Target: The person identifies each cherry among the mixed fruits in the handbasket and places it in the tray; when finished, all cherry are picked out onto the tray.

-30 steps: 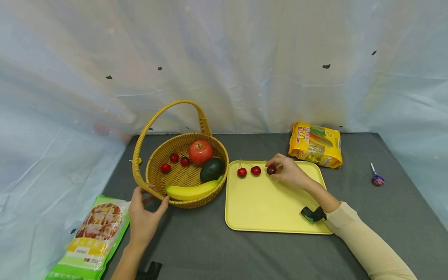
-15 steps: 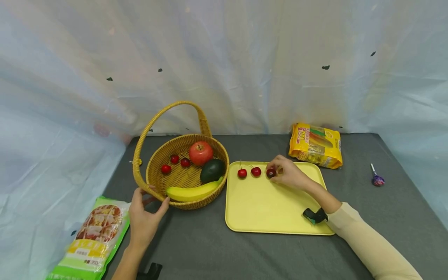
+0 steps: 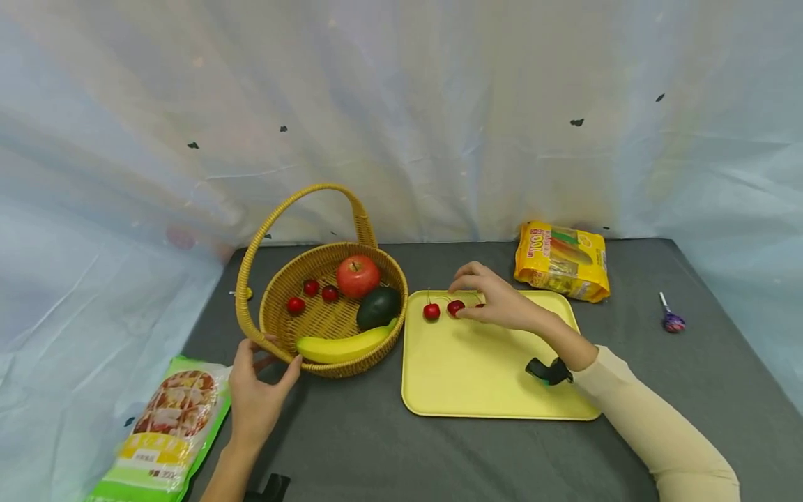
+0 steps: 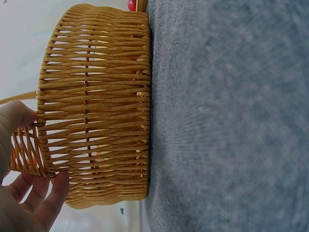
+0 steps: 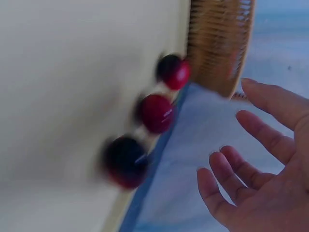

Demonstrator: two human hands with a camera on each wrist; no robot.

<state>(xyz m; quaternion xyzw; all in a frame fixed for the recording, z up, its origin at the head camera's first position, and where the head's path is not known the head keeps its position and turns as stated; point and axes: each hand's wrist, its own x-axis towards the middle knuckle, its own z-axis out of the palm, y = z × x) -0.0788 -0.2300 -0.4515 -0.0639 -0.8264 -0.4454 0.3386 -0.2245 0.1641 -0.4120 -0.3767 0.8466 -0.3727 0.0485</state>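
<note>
Yellow tray on the counter, right of the basket. Three cherries rest just inside the tray's back edge, the row's long axis roughly parallel to it: left cherry, middle cherry, right cherry, the last mostly hidden in the head view.

Key relation: right hand reaches over the tray from the right, by far the nearer hand. Row lies below the fingers; left cherry is farther left than the fingertips, towards the basket. Right wrist view shows a visible gap between fingers and all three cherries.

Right fingers: well parted, lightly bent, thumb apart; nothing held, no contact seen.

Left hand: at the basket's front-left side, thumb and fingers pinching the foot of the handle at the rim. Basket upright, towards the counter's back left corner; inside are three more cherries, a red apple, an avocado and a banana along the front wall.

Elsewhere: snack bag near the counter's back edge, right of centre; lollipop towards the right edge; green packet at the left edge.
</note>
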